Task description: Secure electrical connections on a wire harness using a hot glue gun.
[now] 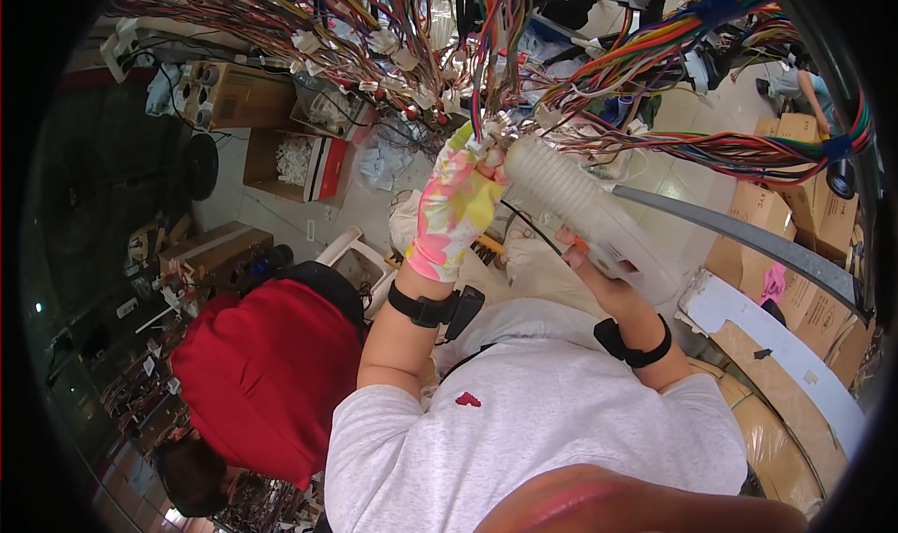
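My left hand (458, 201), in a pink, yellow and white floral glove, is raised to the lower end of a hanging bunch of coloured wires (482, 75). Its fingers close around the wires near some pale connectors (496, 126). Bare, my right hand (580, 257) grips a bulky whitish translucent tool (599, 220) with a ribbed barrel, beside an orange part. That barrel slants up to the left, its tip close to my gloved fingers. The tool hides part of my right hand. Each of my forearms wears a black strap.
Thick wire harnesses (702, 150) stretch across the top and right. A grey metal bar (739, 224) crosses at right, near cardboard boxes (814, 290). An open box of white parts (295, 164) stands at left. Close on my left is a person in red (267, 374); another person's arm (812, 98) shows far right.
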The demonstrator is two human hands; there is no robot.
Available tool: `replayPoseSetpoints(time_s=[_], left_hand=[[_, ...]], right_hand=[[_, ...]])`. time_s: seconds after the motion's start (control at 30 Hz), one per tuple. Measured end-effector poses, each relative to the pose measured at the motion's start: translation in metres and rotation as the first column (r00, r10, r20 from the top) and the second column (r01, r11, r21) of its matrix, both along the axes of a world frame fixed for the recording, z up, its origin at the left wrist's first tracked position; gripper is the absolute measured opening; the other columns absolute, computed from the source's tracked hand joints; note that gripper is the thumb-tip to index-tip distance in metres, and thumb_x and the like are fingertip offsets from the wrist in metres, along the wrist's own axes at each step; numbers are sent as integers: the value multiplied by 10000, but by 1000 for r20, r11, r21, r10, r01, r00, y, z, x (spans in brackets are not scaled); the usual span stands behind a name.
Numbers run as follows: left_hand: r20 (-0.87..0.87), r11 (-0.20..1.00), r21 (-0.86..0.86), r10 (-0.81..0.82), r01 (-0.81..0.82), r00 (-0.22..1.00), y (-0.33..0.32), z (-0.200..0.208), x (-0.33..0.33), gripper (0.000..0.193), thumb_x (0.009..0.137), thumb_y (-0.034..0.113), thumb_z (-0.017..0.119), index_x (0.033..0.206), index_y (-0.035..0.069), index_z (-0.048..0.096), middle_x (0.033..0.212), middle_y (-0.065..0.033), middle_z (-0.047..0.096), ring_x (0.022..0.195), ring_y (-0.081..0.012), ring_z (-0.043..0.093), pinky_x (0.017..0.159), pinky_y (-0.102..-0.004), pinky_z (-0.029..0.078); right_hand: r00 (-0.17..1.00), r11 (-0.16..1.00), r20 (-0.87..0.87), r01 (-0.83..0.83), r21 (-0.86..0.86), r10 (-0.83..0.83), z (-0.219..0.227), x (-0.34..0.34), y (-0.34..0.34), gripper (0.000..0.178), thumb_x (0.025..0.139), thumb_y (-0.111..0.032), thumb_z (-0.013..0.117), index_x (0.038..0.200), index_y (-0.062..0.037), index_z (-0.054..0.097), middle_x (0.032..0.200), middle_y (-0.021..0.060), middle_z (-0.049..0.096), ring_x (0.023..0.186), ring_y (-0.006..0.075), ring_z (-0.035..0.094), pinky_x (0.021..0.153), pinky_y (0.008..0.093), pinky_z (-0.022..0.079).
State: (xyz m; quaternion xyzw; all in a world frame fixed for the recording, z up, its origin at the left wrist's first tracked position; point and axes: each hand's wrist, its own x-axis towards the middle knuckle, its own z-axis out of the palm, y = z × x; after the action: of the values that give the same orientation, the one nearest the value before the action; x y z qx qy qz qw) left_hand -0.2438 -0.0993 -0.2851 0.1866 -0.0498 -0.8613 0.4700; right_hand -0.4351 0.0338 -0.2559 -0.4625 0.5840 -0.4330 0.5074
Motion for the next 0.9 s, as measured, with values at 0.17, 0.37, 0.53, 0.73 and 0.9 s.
replayPoseSetpoints(time_s=[0.17, 0.37, 0.53, 0.73, 0.9], left_hand=[[-3, 1000, -12, -4, 4, 1000, -1, 1, -1, 434, 883, 142, 639, 1293, 100, 500, 1178, -54, 587, 987, -163, 555, 856, -322, 467], [-46, 1000, 8, -26, 27, 999, -1, -2, 5, 386, 902, 136, 616, 1273, 110, 513, 1187, -45, 587, 982, -156, 572, 852, -318, 469], [-61, 999, -5, -32, 31, 998, 0, -6, 2, 331, 918, 138, 594, 1241, 108, 529, 1167, -33, 590, 971, -149, 572, 840, -313, 472], [67, 999, 31, 4, -6, 998, 1, -16, 3, 562, 854, 223, 577, 1369, 54, 430, 1315, -129, 533, 958, -261, 632, 611, -352, 575], [62, 999, 44, -1, -2, 998, 2, -22, 8, 539, 864, 214, 561, 1366, 53, 444, 1294, -133, 547, 910, -274, 645, 617, -350, 569]], right_hand=[[1000, 1000, 28, 8, 12, -8, -4, -1, 3, 256, 873, -52, 643, 1119, -56, 574, 1049, 55, 586, 989, 163, 556, 754, 284, 479], [990, 997, -139, -14, -75, 4, -3, -2, 2, 348, 816, -76, 701, 1153, -18, 638, 1061, 114, 682, 959, 217, 662, 841, 309, 506], [986, 995, -167, -4, -97, -12, -5, -6, 2, 364, 797, -106, 724, 1141, -16, 643, 1041, 124, 683, 952, 227, 667, 824, 309, 513], [982, 995, -187, -51, -87, 34, -7, -7, 2, 217, 860, -33, 649, 1074, -37, 612, 1006, 65, 628, 970, 167, 590, 804, 294, 484], [973, 995, -231, -33, -91, 11, -4, -7, 1, 251, 853, -39, 662, 1100, -40, 615, 1003, 52, 643, 968, 162, 601, 845, 309, 471]])
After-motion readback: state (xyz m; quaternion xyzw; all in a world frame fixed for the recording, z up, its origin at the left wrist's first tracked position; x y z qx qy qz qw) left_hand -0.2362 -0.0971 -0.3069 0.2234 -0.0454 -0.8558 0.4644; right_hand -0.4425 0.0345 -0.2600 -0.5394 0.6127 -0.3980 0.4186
